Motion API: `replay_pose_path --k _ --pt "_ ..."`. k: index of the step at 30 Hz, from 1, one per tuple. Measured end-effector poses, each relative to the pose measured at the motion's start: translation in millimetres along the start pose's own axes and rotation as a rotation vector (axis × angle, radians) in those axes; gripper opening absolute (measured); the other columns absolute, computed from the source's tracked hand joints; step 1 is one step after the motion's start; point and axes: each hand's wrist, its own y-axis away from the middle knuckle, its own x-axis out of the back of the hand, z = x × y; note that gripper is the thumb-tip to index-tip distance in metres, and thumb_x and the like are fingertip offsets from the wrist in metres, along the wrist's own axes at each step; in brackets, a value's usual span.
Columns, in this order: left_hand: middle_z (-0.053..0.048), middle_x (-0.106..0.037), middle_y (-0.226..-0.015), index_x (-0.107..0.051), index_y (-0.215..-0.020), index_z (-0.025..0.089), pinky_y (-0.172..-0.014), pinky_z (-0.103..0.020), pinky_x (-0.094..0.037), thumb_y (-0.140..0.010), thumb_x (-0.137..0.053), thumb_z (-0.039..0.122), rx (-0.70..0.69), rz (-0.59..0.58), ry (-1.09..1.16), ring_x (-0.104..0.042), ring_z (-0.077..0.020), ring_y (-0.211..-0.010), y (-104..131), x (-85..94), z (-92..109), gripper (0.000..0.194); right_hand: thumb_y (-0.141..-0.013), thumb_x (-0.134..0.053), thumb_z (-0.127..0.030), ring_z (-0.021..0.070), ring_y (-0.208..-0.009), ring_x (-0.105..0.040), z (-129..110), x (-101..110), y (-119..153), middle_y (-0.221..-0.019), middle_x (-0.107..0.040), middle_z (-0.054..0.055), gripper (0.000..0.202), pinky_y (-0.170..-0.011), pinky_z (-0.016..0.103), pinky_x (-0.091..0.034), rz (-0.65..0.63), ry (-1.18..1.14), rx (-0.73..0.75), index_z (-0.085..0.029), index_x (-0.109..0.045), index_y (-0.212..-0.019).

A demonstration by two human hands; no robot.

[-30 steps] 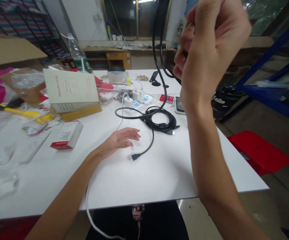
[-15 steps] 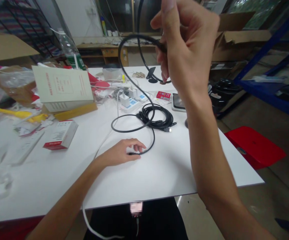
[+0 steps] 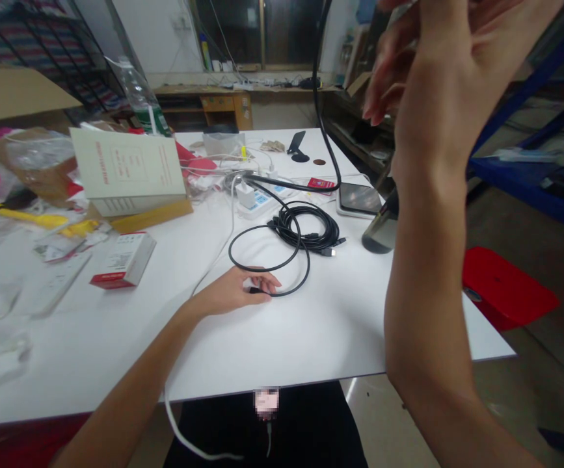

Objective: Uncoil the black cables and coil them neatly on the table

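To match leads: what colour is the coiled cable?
The coiled cable is black, seen best in the head view.

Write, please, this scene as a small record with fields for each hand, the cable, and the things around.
Left hand: low at the table, holding the end of a black cable
Right hand: raised, partly out of picture; grip unclear
Cable: loops near the black coil
Thick strand: rises past the top edge
Behind coil: power strip, plug
Left side: red-white box
Right side, below table: red stool
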Motion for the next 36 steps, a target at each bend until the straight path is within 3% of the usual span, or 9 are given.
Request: replay_pose_path --k 4,11,15,18,22,28,32,36 --pt "-0.004 -0.080 -0.105 -0.080 -0.116 0.022 -0.092 -0.034 -0.051 -0.089 -0.079 0.030 0.002 -0.020 -0.022 -0.067 -0.0207 -0.098 1 2.0 5 0.029 -0.076 -0.058 -0.071 0.0084 -0.047 -0.059 -1 9 -4 -0.058 -0.053 -0.005 0.049 -0.040 0.024 -0.036 0.095 -0.027 -0.017 -0.023 -0.066 -0.078" --pt "-0.005 -0.081 -0.105 -0.081 -0.115 0.021 -0.092 -0.034 -0.052 -0.088 -0.080 0.031 -0.027 -0.021 -0.021 -0.067 -0.0207 -0.096 1 2.8 6 0.028 -0.089 -0.059 -0.051 0.0046 -0.049 -0.058 9 18 -3 -0.064 -0.055 -0.007 0.034 -0.047 0.021 -0.039 0.073 -0.067 0.048 -0.020 -0.073 -0.088" --pt "-0.005 -0.081 -0.105 -0.082 -0.113 0.022 -0.092 -0.035 -0.053 -0.088 -0.081 0.030 -0.031 -0.028 -0.030 -0.069 -0.0211 -0.097 1 4.3 5 0.026 -0.089 -0.058 -0.059 0.0061 -0.054 -0.062 -5 9 2 -0.065 -0.058 -0.006 0.044 -0.048 0.023 -0.037 -0.048 -0.037 0.051 -0.019 -0.075 -0.092" --pt "-0.005 -0.082 -0.105 -0.082 -0.114 0.022 -0.093 -0.034 -0.053 -0.089 -0.081 0.029 -0.043 -0.048 -0.025 -0.071 -0.0211 -0.097 2 6.0 5 0.026 -0.103 -0.052 -0.056 0.0055 -0.056 -0.059 -24 1 16 -0.067 -0.055 -0.006 0.046 -0.053 0.024 -0.039 -0.231 0.060 0.035 -0.016 -0.074 -0.094" --pt "-0.006 -0.082 -0.105 -0.082 -0.116 0.023 -0.094 -0.035 -0.054 -0.088 -0.083 0.031 -0.066 -0.091 -0.010 -0.073 -0.0224 -0.099 3 8.8 1 0.029 -0.115 -0.044 -0.049 0.0086 -0.064 -0.054 -35 0 70 -0.075 -0.058 -0.003 0.046 -0.062 0.026 -0.040 -0.641 0.204 -0.037 -0.017 -0.068 -0.093" --pt "-0.008 -0.084 -0.102 -0.083 -0.104 0.020 -0.094 -0.038 -0.057 -0.081 -0.090 0.036 -0.127 -0.113 0.051 -0.076 -0.0253 -0.098 2 13.0 -13 0.029 -0.116 -0.043 -0.032 0.0193 -0.084 -0.059 -34 13 200 -0.093 -0.064 0.005 0.028 -0.074 0.033 -0.041 -1.119 0.451 -0.087 -0.020 -0.061 -0.099" --pt "-0.010 -0.085 -0.110 -0.084 -0.110 0.020 -0.098 -0.038 -0.058 -0.081 -0.091 0.036 -0.126 -0.159 0.078 -0.077 -0.0268 -0.104 4 17.7 -14 0.034 -0.113 -0.045 -0.023 0.0235 -0.091 -0.058 -39 17 251 -0.103 -0.062 0.009 0.017 -0.080 0.036 -0.046 -1.123 0.539 -0.192 -0.021 -0.059 -0.105" --pt "-0.012 -0.085 -0.110 -0.085 -0.111 0.019 -0.096 -0.040 -0.059 -0.079 -0.091 0.034 -0.050 -0.157 0.136 -0.079 -0.0281 -0.103 9 24.8 -12 0.036 -0.108 -0.047 -0.015 0.0292 -0.106 -0.056 -38 18 264 -0.118 -0.061 0.015 0.011 -0.092 0.044 -0.048 -1.043 0.596 -0.181 -0.019 -0.057 -0.108"
